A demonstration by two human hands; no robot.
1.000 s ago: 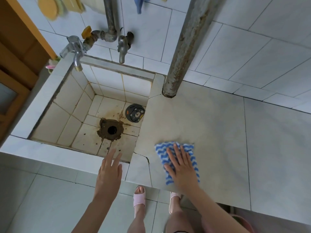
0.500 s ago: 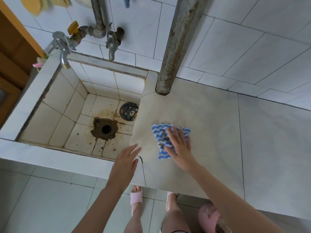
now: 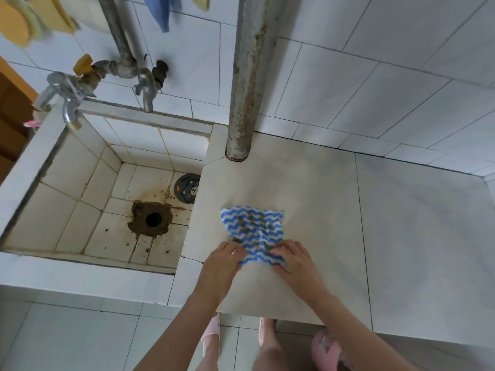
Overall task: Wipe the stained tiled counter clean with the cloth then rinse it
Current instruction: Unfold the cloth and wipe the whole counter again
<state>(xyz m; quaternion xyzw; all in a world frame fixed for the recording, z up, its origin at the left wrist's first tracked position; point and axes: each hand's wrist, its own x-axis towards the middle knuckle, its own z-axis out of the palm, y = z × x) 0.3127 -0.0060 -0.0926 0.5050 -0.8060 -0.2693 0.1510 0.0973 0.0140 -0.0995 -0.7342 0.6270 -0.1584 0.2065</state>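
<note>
Pinching the near corners of the cloth (image 3: 251, 228), spread flat on the counter (image 3: 316, 183) beside the sink (image 3: 80, 162), with curled fingers of left hand (image 3: 222, 261) and right hand (image 3: 293, 261).

both forearms stretched forward, converging on the cloth (image 3: 251, 226) — left hand (image 3: 222, 261) at its near left corner, right hand (image 3: 294, 259) at its near right corner, fingers curled, pinching its edge.
</note>
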